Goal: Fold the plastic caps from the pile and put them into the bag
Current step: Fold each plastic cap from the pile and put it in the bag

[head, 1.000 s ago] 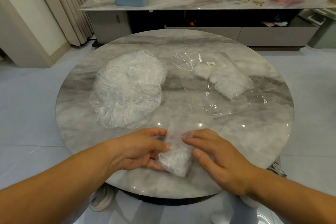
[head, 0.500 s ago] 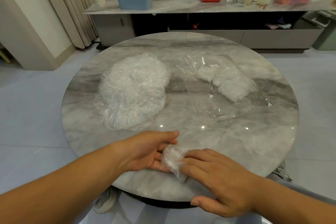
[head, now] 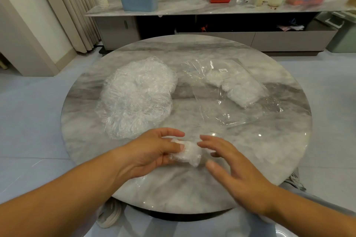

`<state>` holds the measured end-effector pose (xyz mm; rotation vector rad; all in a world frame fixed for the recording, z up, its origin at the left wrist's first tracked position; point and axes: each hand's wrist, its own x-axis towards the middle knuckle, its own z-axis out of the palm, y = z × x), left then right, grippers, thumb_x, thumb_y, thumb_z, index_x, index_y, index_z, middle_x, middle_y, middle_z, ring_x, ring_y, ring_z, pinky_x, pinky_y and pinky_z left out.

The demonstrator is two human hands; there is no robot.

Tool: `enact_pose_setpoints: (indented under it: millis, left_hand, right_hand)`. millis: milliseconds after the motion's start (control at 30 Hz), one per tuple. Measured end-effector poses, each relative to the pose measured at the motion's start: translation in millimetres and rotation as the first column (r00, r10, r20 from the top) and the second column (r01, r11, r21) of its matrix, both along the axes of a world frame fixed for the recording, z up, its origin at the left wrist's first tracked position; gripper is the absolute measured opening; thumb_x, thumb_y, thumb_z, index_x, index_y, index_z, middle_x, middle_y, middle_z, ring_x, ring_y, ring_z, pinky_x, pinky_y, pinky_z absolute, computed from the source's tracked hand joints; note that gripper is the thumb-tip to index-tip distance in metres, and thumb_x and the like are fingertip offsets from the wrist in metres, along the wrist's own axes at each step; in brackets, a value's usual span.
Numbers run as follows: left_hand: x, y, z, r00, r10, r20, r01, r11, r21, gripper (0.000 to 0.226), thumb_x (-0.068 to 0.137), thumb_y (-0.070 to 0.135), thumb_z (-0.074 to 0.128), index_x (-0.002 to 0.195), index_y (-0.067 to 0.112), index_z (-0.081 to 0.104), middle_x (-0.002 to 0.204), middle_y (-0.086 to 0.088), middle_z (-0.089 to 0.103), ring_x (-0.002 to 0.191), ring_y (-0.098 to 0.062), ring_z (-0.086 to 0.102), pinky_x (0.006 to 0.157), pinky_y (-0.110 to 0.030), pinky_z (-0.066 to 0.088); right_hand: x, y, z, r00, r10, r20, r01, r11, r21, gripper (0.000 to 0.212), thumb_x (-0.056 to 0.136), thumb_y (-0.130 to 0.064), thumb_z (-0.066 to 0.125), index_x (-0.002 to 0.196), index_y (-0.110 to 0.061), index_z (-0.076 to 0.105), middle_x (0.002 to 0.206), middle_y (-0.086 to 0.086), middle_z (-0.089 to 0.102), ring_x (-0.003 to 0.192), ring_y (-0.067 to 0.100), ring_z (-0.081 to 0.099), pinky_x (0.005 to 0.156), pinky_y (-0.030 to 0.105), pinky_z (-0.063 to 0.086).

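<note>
Left hand (head: 154,152) lying in lower centre of frame, grip closing on folded cap (head: 187,153): thumb pressing on top, fingers curling under its left end. Cap sitting low over counter (head: 250,150), sticking out to right of grip. Right hand (head: 235,175) hovering beside cap's right end, grip wide, fingers straight and spread, holding nothing; touching or not, cannot tell. Pile (head: 136,96) lying upper left of hands. Bag (head: 212,109) lying upper right, packed caps (head: 238,90) resting inside.
</note>
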<state>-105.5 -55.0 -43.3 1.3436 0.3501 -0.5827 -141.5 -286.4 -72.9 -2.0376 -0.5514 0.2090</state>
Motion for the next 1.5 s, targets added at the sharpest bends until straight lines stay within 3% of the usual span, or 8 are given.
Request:
enact_pose_setpoints:
  millis: [100,200,433,567,767,967,1300,1500]
  left_hand:
    - [2,-8,9,0.994,-0.043,0.101,0.04,0.999,0.03,0.038,0.082,-0.014,0.069,0.115,0.006,0.067,0.103,-0.016,0.075,0.088,-0.023,0.072,0.084,-0.035,0.059]
    - [8,-20,17,0.983,-0.062,0.17,0.053,0.997,0.055,0.041,0.082,-0.015,0.068,0.115,0.01,0.067,0.103,-0.014,0.076,0.089,-0.021,0.072,0.086,-0.034,0.059]
    - [23,-53,30,0.968,-0.113,0.225,0.105,0.993,0.046,0.048,0.081,-0.014,0.07,0.12,0.013,0.064,0.106,-0.008,0.076,0.089,-0.019,0.073,0.079,-0.029,0.061]
    - [37,-72,29,0.945,-0.092,0.314,0.052,0.99,0.134,0.026,0.09,0.025,0.072,0.114,0.019,0.067,0.1,0.001,0.073,0.102,-0.015,0.071,0.092,-0.04,0.059]
    - [57,-95,5,0.633,-0.654,0.414,0.067,0.579,0.812,0.039,0.104,0.05,0.037,0.113,0.032,0.07,0.163,0.009,0.025,0.151,-0.005,0.013,0.119,-0.026,0.013]
    - [65,-107,-23,0.414,-0.901,0.133,0.059,0.172,0.983,0.089,0.085,0.081,0.0,0.15,0.036,0.042,0.166,0.003,-0.023,0.148,-0.008,-0.031,0.122,-0.033,-0.013]
    - [61,-108,-25,0.491,-0.868,0.074,0.097,0.139,0.986,0.098,0.081,0.08,0.004,0.16,0.023,-0.01,0.166,0.01,-0.02,0.15,-0.003,-0.022,0.126,-0.046,-0.004]
    - [60,-105,-27,0.436,-0.894,0.105,0.076,0.152,0.985,0.095,0.085,0.077,0.007,0.16,0.021,-0.007,0.167,0.007,-0.016,0.151,-0.005,-0.019,0.127,-0.038,0.003]
  right_hand:
    - [11,5,8,0.907,-0.051,-0.418,0.194,0.931,0.308,0.036,0.088,-0.053,0.055,0.109,-0.034,0.077,0.129,-0.013,0.066,0.124,0.009,0.06,0.102,0.031,0.051]
    - [18,4,16,0.832,-0.021,-0.555,0.287,0.872,0.398,0.04,0.09,-0.054,0.06,0.098,-0.02,0.08,0.111,0.006,0.075,0.109,0.022,0.07,0.096,0.044,0.056]
    - [39,-20,37,0.831,-0.179,-0.527,0.415,0.83,0.373,0.05,0.091,-0.047,0.053,0.08,-0.007,0.08,0.096,0.017,0.076,0.09,0.03,0.072,0.085,0.042,0.058]
    - [65,-46,49,0.848,-0.383,-0.367,0.502,0.802,0.323,0.05,0.105,-0.036,0.046,0.078,-0.01,0.079,0.093,0.015,0.077,0.089,0.034,0.07,0.089,0.045,0.06]
    - [109,-81,48,0.835,-0.496,-0.237,0.543,0.812,0.215,0.059,0.108,-0.045,0.034,0.083,-0.019,0.079,0.095,0.001,0.078,0.098,0.024,0.069,0.102,0.042,0.053]
    - [103,-109,22,0.877,-0.463,-0.127,0.459,0.886,-0.058,0.072,0.096,-0.068,0.028,0.085,-0.02,0.081,0.089,-0.006,0.077,0.09,0.009,0.069,0.099,0.042,0.053]
    - [108,-109,11,0.847,-0.433,-0.307,0.435,0.898,-0.068,0.08,0.089,-0.077,0.024,0.087,-0.02,0.081,0.095,-0.001,0.077,0.098,0.019,0.07,0.101,0.039,0.051]
    - [131,-87,24,0.589,-0.301,-0.75,0.639,0.741,0.204,0.088,0.097,-0.074,0.031,0.124,0.004,0.061,0.132,0.024,0.06,0.109,0.026,0.062,0.094,0.042,0.053]
